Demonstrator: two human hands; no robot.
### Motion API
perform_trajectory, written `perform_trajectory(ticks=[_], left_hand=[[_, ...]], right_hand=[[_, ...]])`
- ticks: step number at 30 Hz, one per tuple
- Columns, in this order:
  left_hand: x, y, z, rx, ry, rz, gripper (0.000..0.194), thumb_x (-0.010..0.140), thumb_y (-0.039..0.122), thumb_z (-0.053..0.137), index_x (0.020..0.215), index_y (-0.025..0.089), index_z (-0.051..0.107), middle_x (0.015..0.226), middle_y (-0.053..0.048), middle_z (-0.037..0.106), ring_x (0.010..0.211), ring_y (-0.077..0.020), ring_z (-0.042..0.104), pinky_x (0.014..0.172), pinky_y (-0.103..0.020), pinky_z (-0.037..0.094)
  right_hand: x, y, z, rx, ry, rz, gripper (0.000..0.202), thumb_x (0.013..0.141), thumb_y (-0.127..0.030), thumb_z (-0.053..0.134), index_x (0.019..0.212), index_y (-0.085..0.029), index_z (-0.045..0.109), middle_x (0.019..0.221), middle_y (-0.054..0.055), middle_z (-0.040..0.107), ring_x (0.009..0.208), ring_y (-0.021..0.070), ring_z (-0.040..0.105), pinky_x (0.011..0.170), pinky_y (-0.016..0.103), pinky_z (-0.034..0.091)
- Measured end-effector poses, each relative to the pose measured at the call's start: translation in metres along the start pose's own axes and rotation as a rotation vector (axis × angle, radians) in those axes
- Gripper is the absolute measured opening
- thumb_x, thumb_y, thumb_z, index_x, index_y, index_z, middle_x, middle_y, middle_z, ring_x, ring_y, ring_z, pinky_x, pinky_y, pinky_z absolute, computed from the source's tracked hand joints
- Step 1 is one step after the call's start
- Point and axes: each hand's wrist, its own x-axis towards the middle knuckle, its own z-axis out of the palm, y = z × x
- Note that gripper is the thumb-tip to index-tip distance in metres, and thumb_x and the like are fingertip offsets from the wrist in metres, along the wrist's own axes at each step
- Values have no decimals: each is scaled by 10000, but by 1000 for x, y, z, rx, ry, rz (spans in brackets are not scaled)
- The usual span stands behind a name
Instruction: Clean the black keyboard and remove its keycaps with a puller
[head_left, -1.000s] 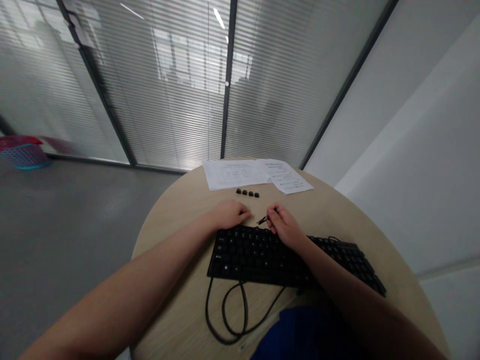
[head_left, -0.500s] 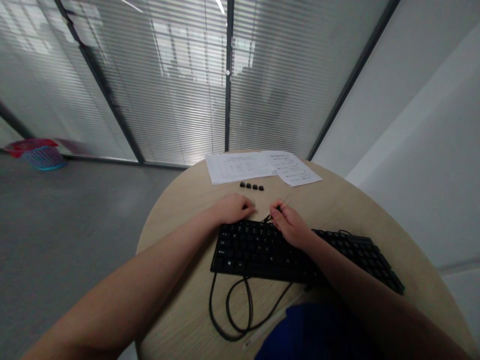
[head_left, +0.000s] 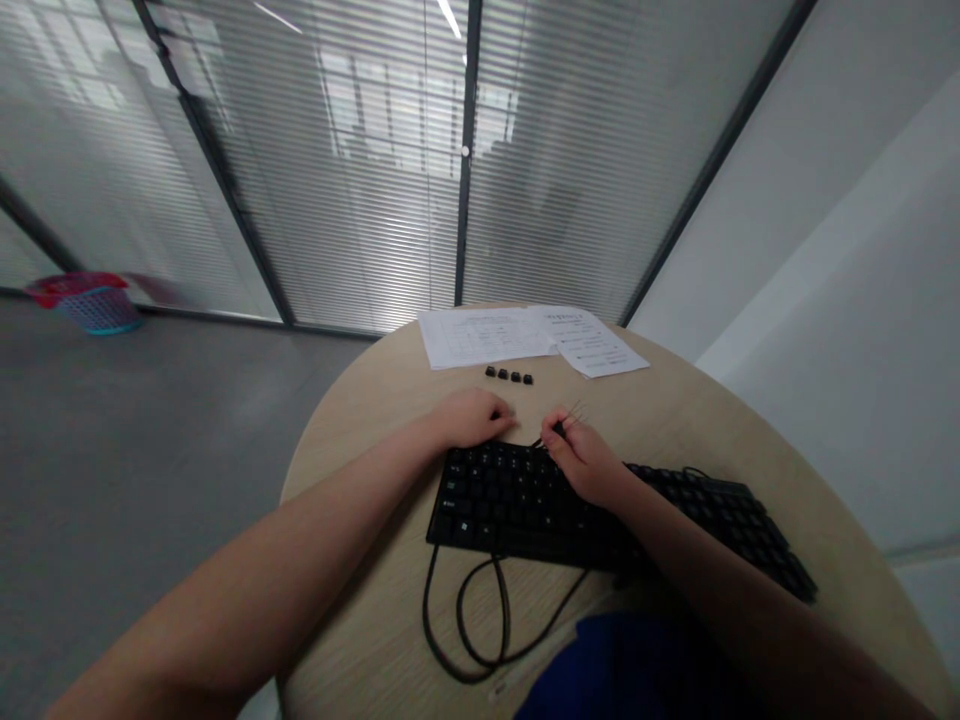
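Observation:
A black keyboard [head_left: 510, 510] lies on the round wooden table, its cable [head_left: 427, 620] looped at the near side. At its back left edge my left hand [head_left: 474, 418] rests with curled fingers, thumb and fingertips close together; whatever they hold, if anything, is hidden. Over the back middle of the keyboard, my right hand [head_left: 581, 460] is closed around a dark keycap puller [head_left: 559, 428]. Thin wires stick out above that hand, and a dark end points down toward the keyboard's back edge. Several black keycaps [head_left: 509, 376] stand in a row behind the hands.
Printed paper sheets [head_left: 487, 337] lie at the table's far edge. A pale pen-like stick [head_left: 517, 675] is near the front, beside the blue clothing on my lap. Behind the table stands a glass partition with blinds [head_left: 360, 230]; a blue and red basket [head_left: 97, 310] sits on the floor.
The view has shifted slightly. My right hand has turned a little with the keycap puller, less of whose dark lower end now shows. The left hand stays at the keyboard's edge.

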Motion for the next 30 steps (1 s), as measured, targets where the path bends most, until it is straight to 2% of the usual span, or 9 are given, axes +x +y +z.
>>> perform_trajectory(ticks=[6,14,16,19,21,25,30], left_hand=[[0,0,1,-25,7,-8,380,935,443,499,739,202,718,704,-51,695,627,-180,581,622,-310,418],[1,-2,0,-31,-2,-24,371,946,445,494,746,212,703,722,-45,698,639,-174,572,617,-309,390],[1,-4,1,-51,12,-15,362,946,435,502,749,204,699,712,-38,690,643,-171,578,618,-306,391],[0,-3,-1,-102,40,-22,342,944,405,514,748,191,695,687,-24,669,636,-160,575,604,-296,375],[-1,0,-4,-150,72,-26,350,945,398,514,735,182,693,655,-14,645,620,-150,560,592,-288,360],[-4,8,-10,-326,138,-11,417,954,463,493,752,175,719,605,3,604,598,-139,530,573,-276,340],[-4,12,-7,-533,121,0,370,861,494,608,774,157,735,682,-14,668,632,-143,546,603,-276,370]], right_hand=[[0,-1,1,-56,-20,-27,120,919,-346,578,847,-251,592,618,-18,554,586,193,510,629,319,351],[-4,4,2,-39,62,-60,129,938,-352,554,870,-248,589,679,-4,578,644,198,550,673,328,395],[-4,8,3,8,90,-55,160,956,-383,533,878,-248,570,646,-20,540,600,181,522,639,318,396],[-3,14,5,150,199,9,221,1004,-439,433,917,-253,513,609,-46,477,518,158,460,536,289,363],[-2,15,5,161,228,11,221,1013,-437,417,926,-252,502,616,-45,480,510,154,454,521,286,359],[-2,10,5,-40,214,-147,151,989,-356,493,906,-241,546,730,6,580,645,178,552,637,311,426],[-2,4,4,-187,235,-341,115,992,-284,481,925,-232,559,804,34,617,712,187,585,674,308,452]])
